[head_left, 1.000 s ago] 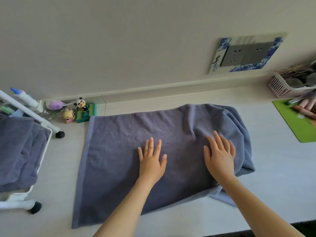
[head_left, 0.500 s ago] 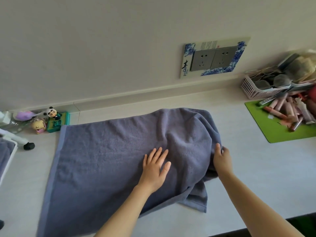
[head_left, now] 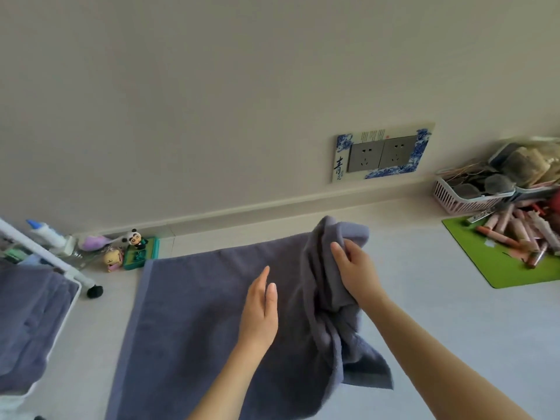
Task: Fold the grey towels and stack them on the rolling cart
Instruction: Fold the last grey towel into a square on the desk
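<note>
Pale countertop under me, towel (head_left: 197, 313) spread flat, my right hand (head_left: 357, 274) clutching its bunched right end lifted up, left hand (head_left: 260, 310) flat-fingered over the middle, fold barely begun while other towels already sit on the cart (head_left: 68, 313).

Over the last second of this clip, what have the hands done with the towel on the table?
The right hand, which lay flat on the bunched right end of the grey towel, moved to that edge, gripped it and lifted it up and leftward. The left hand, flat on the towel before, has tipped onto its edge. The towel's left part stays spread on the table; towels still lie on the rolling cart.
</note>
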